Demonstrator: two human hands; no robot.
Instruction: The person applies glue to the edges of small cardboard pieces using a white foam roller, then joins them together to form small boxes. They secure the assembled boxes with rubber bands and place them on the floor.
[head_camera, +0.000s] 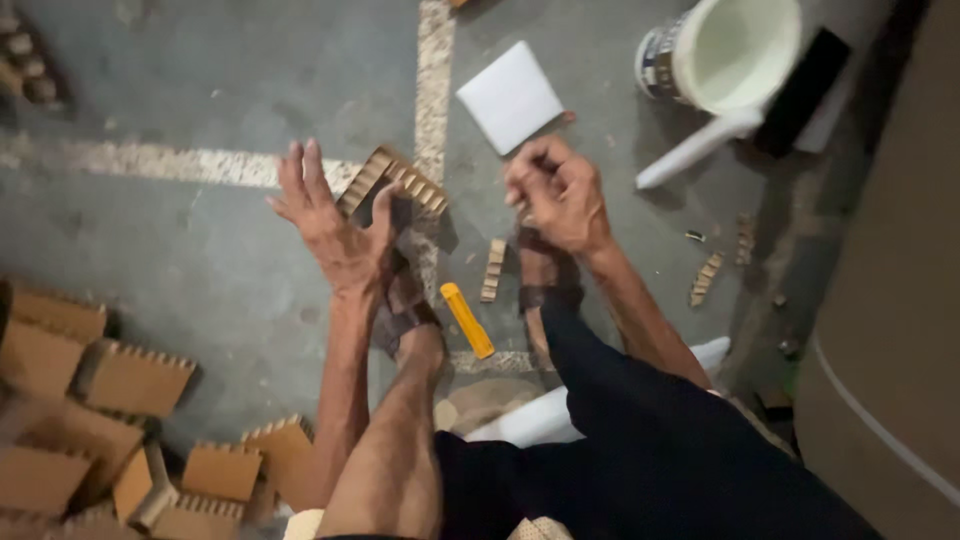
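1 camera sits on the person's head. It looks straight down, close to both hands, knees and the grey floor (200, 80).

I can't tell what my right hand (558, 195) grips; its fingers hide it. Lower left, the cardboard pieces (120, 440) run off-frame, blurred.

**One labelled pail, cardboard boxes on the floor**

A white pail (735, 50) lies tipped at the floor's top right, its outer wall wrapped in a dark printed label (657, 60) (blurred). Brown notched cardboard boxes (110, 420) crowd the bottom-left corner.
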